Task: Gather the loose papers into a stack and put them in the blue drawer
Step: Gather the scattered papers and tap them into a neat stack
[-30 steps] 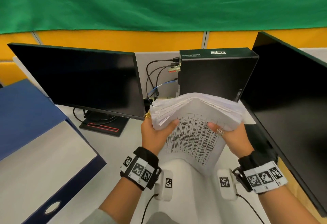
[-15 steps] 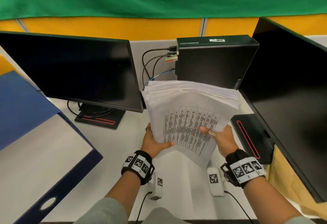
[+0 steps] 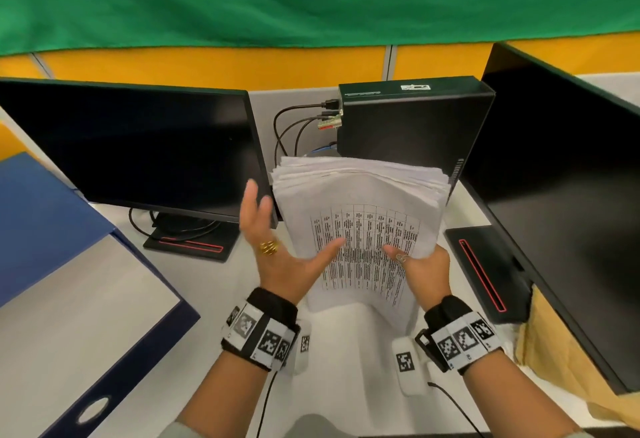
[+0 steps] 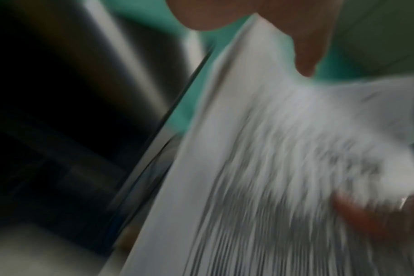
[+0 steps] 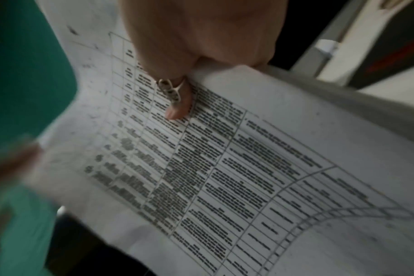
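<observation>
A thick stack of white papers [image 3: 360, 195] stands nearly upright over the desk, with a printed table on its front page. My right hand [image 3: 420, 264] grips its lower right edge, the ringed thumb [image 5: 177, 104] pressed on the page and the fingers hidden behind. My left hand [image 3: 273, 229] is spread flat beside the stack's left edge, fingers straight, with only the thumb touching the front sheet. The left wrist view shows the papers [image 4: 260, 168] blurred. The blue drawer [image 3: 45, 216] lies open at the far left, its pale inside showing.
A dark monitor [image 3: 138, 146] on its stand [image 3: 188, 240] is behind my left hand. A small black computer [image 3: 412, 122] with cables [image 3: 294, 126] stands behind the stack. A second monitor [image 3: 561, 167] and a brown envelope [image 3: 561, 358] are on the right.
My left hand has let go of the stack's left edge and opened, moving slightly left. The right hand still holds the papers, which now stand more upright.
</observation>
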Tool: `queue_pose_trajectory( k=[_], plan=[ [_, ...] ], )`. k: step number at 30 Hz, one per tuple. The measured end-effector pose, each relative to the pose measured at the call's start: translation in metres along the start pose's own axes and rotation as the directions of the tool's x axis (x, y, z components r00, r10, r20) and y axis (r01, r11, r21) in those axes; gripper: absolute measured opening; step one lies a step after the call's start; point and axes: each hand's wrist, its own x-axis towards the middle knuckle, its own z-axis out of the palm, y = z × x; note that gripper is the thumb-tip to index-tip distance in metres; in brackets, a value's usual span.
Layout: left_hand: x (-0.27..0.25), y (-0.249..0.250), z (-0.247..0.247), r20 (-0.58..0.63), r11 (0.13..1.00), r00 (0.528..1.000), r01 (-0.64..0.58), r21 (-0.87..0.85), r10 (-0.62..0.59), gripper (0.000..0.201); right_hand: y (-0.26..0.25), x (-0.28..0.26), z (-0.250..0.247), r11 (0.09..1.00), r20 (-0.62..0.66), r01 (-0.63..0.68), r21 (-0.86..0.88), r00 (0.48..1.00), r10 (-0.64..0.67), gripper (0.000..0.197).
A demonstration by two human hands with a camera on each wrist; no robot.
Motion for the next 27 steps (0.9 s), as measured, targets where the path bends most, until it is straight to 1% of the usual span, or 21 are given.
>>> queue_pose_trajectory(
  k=[1,2,3,4,5,6,8,9,10,12,14,15,17,18,20,21,22,24,25,26,27],
  plan=[
    [0.017,0.014,-0.002,0.064,0.987,0.987,-0.152,0.049,0.148,0.117,-0.002,0.000,0.002,0.999,-0.009,0.025,-0.042,1.000,-0.026,0.038],
    [0.034,0.029,-0.003,0.175,0.962,0.957,-0.252,0.103,0.232,0.119,-0.004,0.000,0.003,0.991,-0.019,0.070,-0.116,0.997,-0.073,0.035],
    [0.048,0.038,-0.001,0.295,0.939,0.923,-0.302,0.166,0.245,0.119,-0.007,0.000,0.005,0.969,-0.019,0.131,-0.209,0.990,-0.138,0.031],
    [0.061,0.044,0.001,0.400,0.930,0.896,-0.298,0.216,0.194,0.119,-0.010,0.000,0.006,0.933,-0.016,0.194,-0.302,0.978,-0.208,0.026],
    [0.070,0.046,0.002,0.470,0.937,0.874,-0.257,0.236,0.121,0.118,-0.013,-0.002,0.007,0.881,-0.002,0.263,-0.393,0.958,-0.287,0.021],
    [0.078,0.046,0.002,0.515,0.952,0.855,-0.198,0.234,0.051,0.114,-0.018,-0.004,0.007,0.799,0.028,0.344,-0.494,0.924,-0.381,0.016],
    [0.084,0.040,-0.001,0.556,0.980,0.828,-0.048,0.191,-0.067,0.096,-0.028,-0.009,0.008,0.577,0.126,0.472,-0.667,0.834,-0.537,0.009],
    [0.084,0.035,-0.002,0.576,0.989,0.809,0.039,0.144,-0.116,0.087,-0.034,-0.012,0.008,0.504,0.160,0.488,-0.712,0.812,-0.561,0.007],
    [0.081,0.031,-0.003,0.600,0.990,0.787,0.115,0.087,-0.144,0.078,-0.040,-0.014,0.007,0.461,0.186,0.489,-0.741,0.808,-0.559,0.006],
    [0.072,0.025,-0.006,0.634,0.978,0.757,0.210,-0.006,-0.158,0.064,-0.047,-0.016,0.006,0.388,0.243,0.485,-0.784,0.814,-0.527,0.007],
    [0.060,0.016,-0.007,0.667,0.969,0.723,0.247,-0.008,-0.179,0.048,-0.051,-0.017,0.003,0.335,0.302,0.493,-0.803,0.821,-0.485,0.012],
    [0.054,0.011,-0.005,0.667,0.963,0.717,0.270,0.006,-0.205,0.037,-0.053,-0.019,0.002,0.310,0.335,0.499,-0.809,0.826,-0.454,0.015],
    [0.043,0.002,-0.004,0.644,0.922,0.711,0.386,-0.020,-0.284,0.023,-0.057,-0.022,0.003,0.247,0.395,0.505,-0.827,0.835,-0.383,0.019],
    [0.037,-0.001,-0.004,0.634,0.889,0.700,0.457,-0.042,-0.330,0.021,-0.060,-0.022,0.003,0.204,0.421,0.506,-0.838,0.838,-0.348,0.020],
    [0.028,-0.005,-0.007,0.610,0.816,0.671,0.574,-0.070,-0.421,0.022,-0.070,-0.021,-0.002,0.087,0.468,0.505,-0.859,0.842,-0.269,0.024],
    [0.024,-0.008,-0.011,0.582,0.776,0.660,0.626,-0.079,-0.474,0.021,-0.076,-0.019,-0.010,0.036,0.466,0.483,-0.875,0.859,-0.214,0.029],
    [0.021,-0.013,-0.015,0.541,0.738,0.654,0.669,-0.086,-0.529,0.020,-0.081,-0.015,-0.022,0.010,0.436,0.443,-0.897,0.888,-0.148,0.034],
    [0.014,-0.025,-0.025,0.459,0.674,0.637,0.731,-0.105,-0.619,0.023,-0.084,-0.003,-0.053,0.005,0.344,0.345,-0.939,0.939,-0.025,0.044],
    [0.010,-0.031,-0.030,0.433,0.647,0.622,0.754,-0.110,-0.652,0.024,-0.081,0.003,-0.069,0.071,0.303,0.301,-0.951,0.953,0.017,0.047],
    [0.005,-0.035,-0.034,0.416,0.628,0.607,0.771,-0.105,-0.677,0.024,-0.074,0.007,-0.085,0.246,0.280,0.261,-0.934,0.959,0.043,0.047],
    [0.000,-0.039,-0.037,0.402,0.607,0.589,0.789,-0.098,-0.701,0.024,-0.064,0.009,-0.096,0.507,0.284,0.217,-0.834,0.957,0.057,0.049]
  ],
)
